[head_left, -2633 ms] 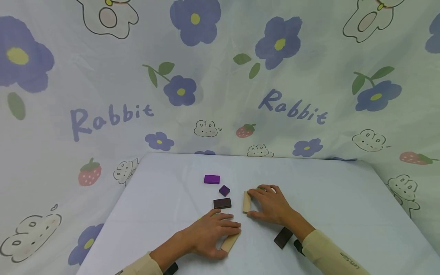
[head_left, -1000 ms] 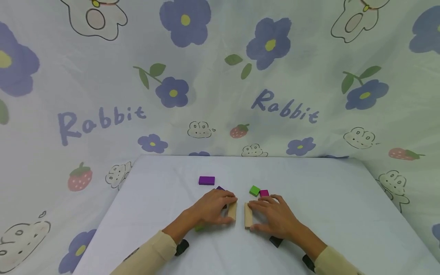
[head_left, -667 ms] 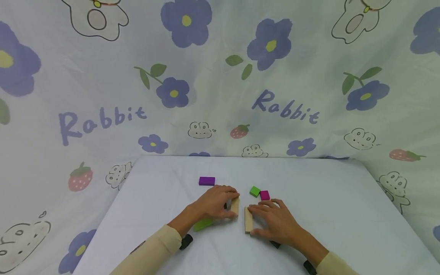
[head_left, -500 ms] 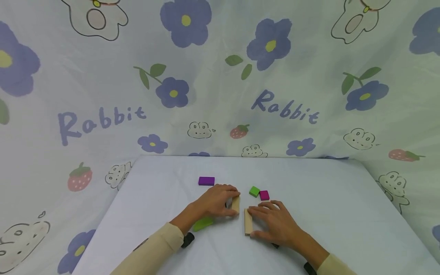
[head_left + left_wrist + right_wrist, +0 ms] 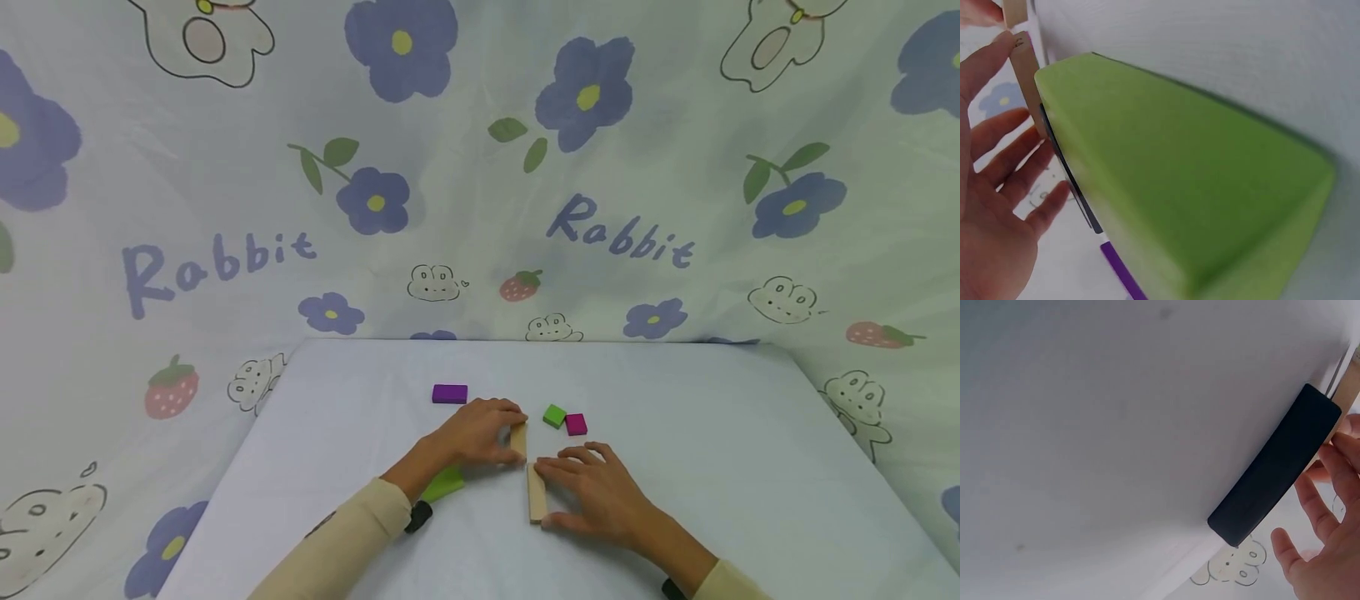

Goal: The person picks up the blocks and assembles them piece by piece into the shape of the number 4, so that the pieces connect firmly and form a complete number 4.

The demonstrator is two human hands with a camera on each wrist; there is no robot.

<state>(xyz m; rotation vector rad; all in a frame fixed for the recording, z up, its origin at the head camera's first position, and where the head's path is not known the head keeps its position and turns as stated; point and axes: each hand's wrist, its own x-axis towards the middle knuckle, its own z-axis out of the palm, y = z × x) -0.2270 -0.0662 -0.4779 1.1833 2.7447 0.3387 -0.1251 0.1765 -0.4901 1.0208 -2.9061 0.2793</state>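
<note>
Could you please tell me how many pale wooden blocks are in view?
2: the farther block is held by the left hand, and the nearer block by the right hand. Any others beneath the hands would be hidden.

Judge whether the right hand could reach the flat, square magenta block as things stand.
Probably yes: nothing shows between the right hand and the magenta block beyond, though that hand grips a pale oblong wooden block.

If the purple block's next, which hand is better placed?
Left hand, I'd say: the purple block lies just beyond it; the right hand is farther off, with the left in between. Both pinch wooden blocks, so a release likely comes first.
</note>
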